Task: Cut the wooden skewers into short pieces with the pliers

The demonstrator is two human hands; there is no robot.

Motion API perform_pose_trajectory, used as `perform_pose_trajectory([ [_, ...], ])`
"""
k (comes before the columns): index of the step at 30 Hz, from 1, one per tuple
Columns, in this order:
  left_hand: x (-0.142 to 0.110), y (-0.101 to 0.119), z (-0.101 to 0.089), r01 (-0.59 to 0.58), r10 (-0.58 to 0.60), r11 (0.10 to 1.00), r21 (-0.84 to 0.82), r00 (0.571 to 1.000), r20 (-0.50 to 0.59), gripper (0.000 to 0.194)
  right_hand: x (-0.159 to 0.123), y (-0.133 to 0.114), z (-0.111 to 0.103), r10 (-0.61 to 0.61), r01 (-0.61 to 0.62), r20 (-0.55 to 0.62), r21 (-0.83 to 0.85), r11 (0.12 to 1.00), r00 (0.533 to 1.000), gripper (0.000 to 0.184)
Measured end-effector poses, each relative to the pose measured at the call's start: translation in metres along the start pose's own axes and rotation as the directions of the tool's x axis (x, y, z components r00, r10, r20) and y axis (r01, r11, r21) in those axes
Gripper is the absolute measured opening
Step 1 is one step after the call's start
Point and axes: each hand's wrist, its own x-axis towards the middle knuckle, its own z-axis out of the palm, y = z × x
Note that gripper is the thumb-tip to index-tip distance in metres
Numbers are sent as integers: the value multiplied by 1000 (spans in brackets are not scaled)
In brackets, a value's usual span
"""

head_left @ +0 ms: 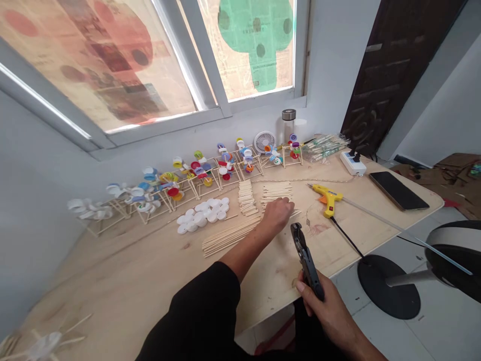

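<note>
Plywood desk (150,281) below a papered window (112,65), seen from above: along the wall, a row of stick frames with coloured bottle-cap wheels (229,163); right, a yellow glue gun (328,198); centre, white bottle caps (203,215). Hands well apart: left hand (277,214) on laid-out wooden sticks (277,190), grip unclear; right hand (323,311) clamped on black pliers (306,258), held over the desk's near edge

To my right on the table lie a yellow glue gun (327,199), a phone (399,190) and a power strip (352,163); a small fan (264,142) and a bottle (288,125) stand beneath the window (112,65).
</note>
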Motion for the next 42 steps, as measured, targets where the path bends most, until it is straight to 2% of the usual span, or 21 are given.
perform_pose_trajectory([
  [4, -12, -6, -2, 17, -20, 999, -46, 998, -64, 26, 1, 0, -2, 29, -29, -7, 37, 999, 1000, 30],
  [7, -33, -10, -4, 54, -65, 993, -102, 993, -103, 28, 1, -3, -2, 30, -30, -7, 26, 999, 1000, 30],
  [13, -114, -22, 11, 135, -170, 966, -221, 974, -148, 24, -1, 0, -2, 29, -29, -10, 15, 999, 1000, 30],
  [16, -154, -37, 20, 263, -285, 953, -149, 947, -147, 21, 1, 1, 0, 41, -42, -19, -19, 999, 999, 31],
  [19, -176, -54, 22, 399, -398, 917, -17, 911, -113, 20, 2, -1, 4, 36, -37, -19, -61, 997, 999, 31],
  [24, -178, -70, 24, 420, -418, 907, 39, 907, -59, 16, 1, -4, 9, 0, -3, -27, -108, 994, 1000, 30],
  [33, -168, -75, 29, 384, -384, 923, -25, 919, -85, 15, 0, 1, 11, -72, 62, -70, -133, 989, 995, 33],
  [38, -163, -73, 28, 376, -388, 920, -115, 914, -115, 15, 1, 4, 10, -107, 97, -86, -115, 989, 990, 36],
  [42, -173, -62, 27, 359, -411, 897, -260, 893, -185, 11, -1, 7, 9, -136, 125, -88, -128, 984, 987, 37],
])
